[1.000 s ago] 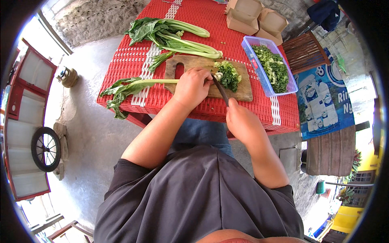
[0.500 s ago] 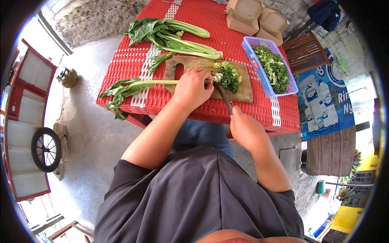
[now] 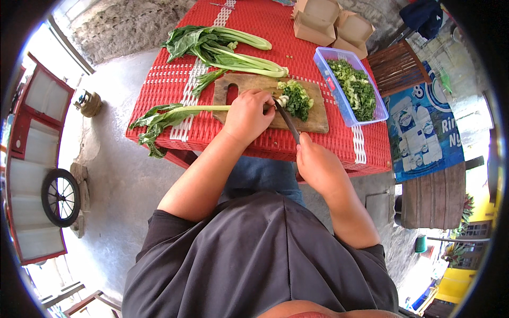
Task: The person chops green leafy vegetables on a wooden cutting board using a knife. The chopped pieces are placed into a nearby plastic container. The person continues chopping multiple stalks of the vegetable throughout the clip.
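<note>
My left hand (image 3: pixel 249 115) is closed around the stem of a leafy green (image 3: pixel 199 108), whose leaves hang over the table's near left edge. Beneath it lies a wooden cutting board (image 3: pixel 318 117) with a handle slot. In my right hand (image 3: pixel 319 163) is a knife (image 3: pixel 287 121), its blade slanting up to the stem's cut end beside my left fingertips. Chopped greens (image 3: pixel 298 100) are heaped on the board just right of the blade. Farther right, a clear bluish plastic container (image 3: pixel 340 98) holds more chopped greens (image 3: pixel 356 87). Whole leafy stalks (image 3: pixel 241 61) rest beyond the board.
The red woven table (image 3: pixel 260 32) has white bands. Open brown cardboard boxes (image 3: pixel 315 24) stand at its far right. A wooden chair (image 3: pixel 400 66) and a blue printed banner (image 3: pixel 419 132) are to the right. On the floor at left is a small gas cylinder (image 3: pixel 89 103).
The knife and my right hand have shifted slightly left and up. My left hand keeps its grip on the stem in nearly the same place.
</note>
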`<control>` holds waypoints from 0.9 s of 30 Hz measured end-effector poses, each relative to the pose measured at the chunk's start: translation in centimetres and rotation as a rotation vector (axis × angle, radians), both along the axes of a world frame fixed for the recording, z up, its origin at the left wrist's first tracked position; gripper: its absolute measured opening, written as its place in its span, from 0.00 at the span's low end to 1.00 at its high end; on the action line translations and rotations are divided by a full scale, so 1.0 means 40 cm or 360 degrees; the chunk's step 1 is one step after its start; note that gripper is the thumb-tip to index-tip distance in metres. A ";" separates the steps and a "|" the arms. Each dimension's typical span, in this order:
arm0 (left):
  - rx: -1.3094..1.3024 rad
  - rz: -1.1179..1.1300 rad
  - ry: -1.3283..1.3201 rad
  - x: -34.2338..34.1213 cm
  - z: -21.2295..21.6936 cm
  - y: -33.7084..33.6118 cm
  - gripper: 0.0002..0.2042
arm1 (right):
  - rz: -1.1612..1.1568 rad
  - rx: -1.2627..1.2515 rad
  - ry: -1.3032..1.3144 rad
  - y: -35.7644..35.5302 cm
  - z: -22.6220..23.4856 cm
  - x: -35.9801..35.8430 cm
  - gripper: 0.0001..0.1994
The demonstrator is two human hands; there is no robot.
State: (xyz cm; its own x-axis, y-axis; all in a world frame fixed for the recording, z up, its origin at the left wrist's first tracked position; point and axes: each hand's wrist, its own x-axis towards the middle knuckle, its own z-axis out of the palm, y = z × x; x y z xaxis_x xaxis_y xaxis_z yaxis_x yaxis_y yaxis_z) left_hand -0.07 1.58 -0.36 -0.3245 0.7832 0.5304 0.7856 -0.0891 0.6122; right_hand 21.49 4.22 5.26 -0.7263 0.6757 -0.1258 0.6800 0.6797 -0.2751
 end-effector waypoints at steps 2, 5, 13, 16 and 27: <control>0.0002 -0.0004 0.0018 -0.002 -0.001 -0.001 0.06 | 0.0000 -0.0008 -0.0014 0.005 -0.001 -0.011 0.10; -0.0010 -0.0010 0.0028 -0.004 0.001 -0.001 0.06 | 0.0020 -0.0002 -0.0016 0.027 -0.008 -0.045 0.09; 0.0030 -0.0020 0.0013 -0.003 -0.006 0.002 0.05 | 0.0035 -0.0014 -0.0012 0.053 -0.030 -0.062 0.09; 0.0055 -0.0011 0.0047 -0.003 -0.007 0.003 0.04 | -0.0006 -0.0036 -0.0078 0.018 -0.010 -0.007 0.10; 0.0048 0.0005 0.0007 0.001 -0.005 0.002 0.04 | 0.0001 -0.0007 0.0003 0.008 0.012 0.005 0.11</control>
